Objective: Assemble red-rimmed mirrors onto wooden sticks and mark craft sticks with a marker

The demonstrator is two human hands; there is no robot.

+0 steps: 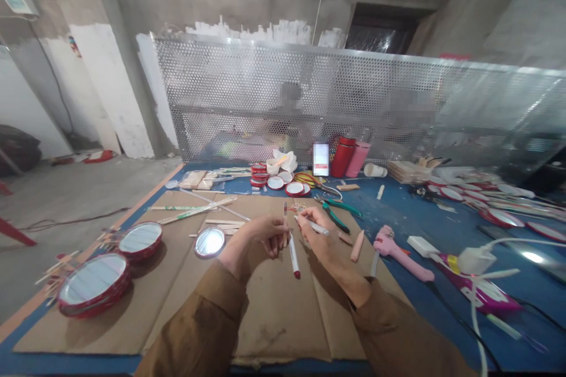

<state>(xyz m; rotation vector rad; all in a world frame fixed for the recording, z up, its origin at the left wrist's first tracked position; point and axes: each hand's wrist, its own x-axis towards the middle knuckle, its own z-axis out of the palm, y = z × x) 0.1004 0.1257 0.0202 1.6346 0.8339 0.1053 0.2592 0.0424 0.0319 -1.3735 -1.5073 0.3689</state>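
My left hand is closed around a thin wooden stick, which points away from me. Pinched between the fingers of my right hand is a white marker pen, its one end close to the stick. Just below both hands, a white marker with a red end lies on the flattened cardboard. To the left of my left wrist is a small round mirror-like disc. Teal-handled pliers rest beyond my right hand.
Two red-rimmed round pieces with sticks stand at left. On the right lie a pink glue gun, a glue stick and a power strip with cables. A red bottle and phone stand before a perforated metal screen.
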